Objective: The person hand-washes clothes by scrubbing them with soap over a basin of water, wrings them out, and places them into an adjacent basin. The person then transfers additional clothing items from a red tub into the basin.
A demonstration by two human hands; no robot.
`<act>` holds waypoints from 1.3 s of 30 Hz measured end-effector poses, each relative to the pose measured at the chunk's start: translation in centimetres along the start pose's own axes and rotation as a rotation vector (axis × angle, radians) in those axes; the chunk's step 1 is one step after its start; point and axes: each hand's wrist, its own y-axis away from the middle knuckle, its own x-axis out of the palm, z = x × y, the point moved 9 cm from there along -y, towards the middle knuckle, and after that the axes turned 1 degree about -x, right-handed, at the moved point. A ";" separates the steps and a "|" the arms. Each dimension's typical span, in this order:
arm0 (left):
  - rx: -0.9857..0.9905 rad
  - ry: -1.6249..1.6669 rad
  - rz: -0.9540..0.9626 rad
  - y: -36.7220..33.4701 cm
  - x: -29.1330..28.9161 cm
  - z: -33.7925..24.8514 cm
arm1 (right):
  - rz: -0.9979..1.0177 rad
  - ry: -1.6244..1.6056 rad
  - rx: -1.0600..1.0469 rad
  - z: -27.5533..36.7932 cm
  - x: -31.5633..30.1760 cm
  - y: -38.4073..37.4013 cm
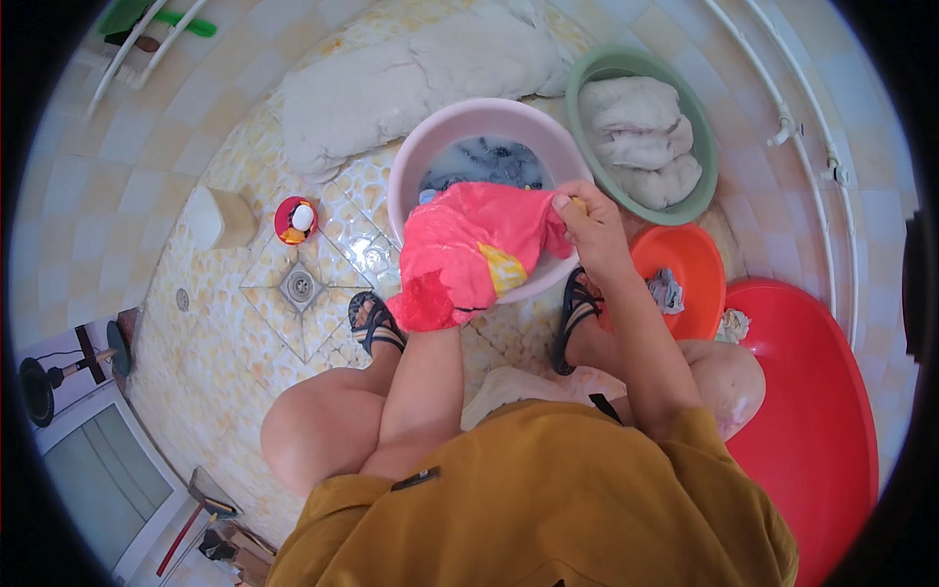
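A wet pinkish-red cloth item with a yellow patch [469,240], perhaps a garment, is spread over the near side of a pink basin [411,161]. My right hand [592,223] pinches its right edge, fingers closed, above the basin's rim. My left forearm [423,382] reaches up to the cloth's lower left end; the left hand is covered by the cloth, so its fingers are hidden. Inside the basin, dark blue cloth [489,161] soaks in cloudy water.
A green tub [709,157] with folded whitish cloth stands right of the basin. Nearer are an orange basin [709,264] and a large red tub [812,421]. Whitish bulky fabric [391,93] lies behind. Leftward are a small red dish [286,210], a beige bin [223,217] and a drain [300,286].
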 end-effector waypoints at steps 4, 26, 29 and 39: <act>0.012 0.018 -0.012 0.4 -0.6 0.0 | 0.058 0.102 -0.374 8.2 3.0 2.8; 0.025 0.014 0.012 -0.9 0.0 -1.0 | -0.174 0.478 -0.565 4.9 3.8 3.3; -0.006 0.031 0.001 -0.3 -0.1 0.6 | -0.056 0.592 -0.695 4.9 7.5 6.3; -0.005 0.026 0.019 -0.1 0.3 -0.3 | 0.617 0.521 -0.377 2.8 12.0 6.4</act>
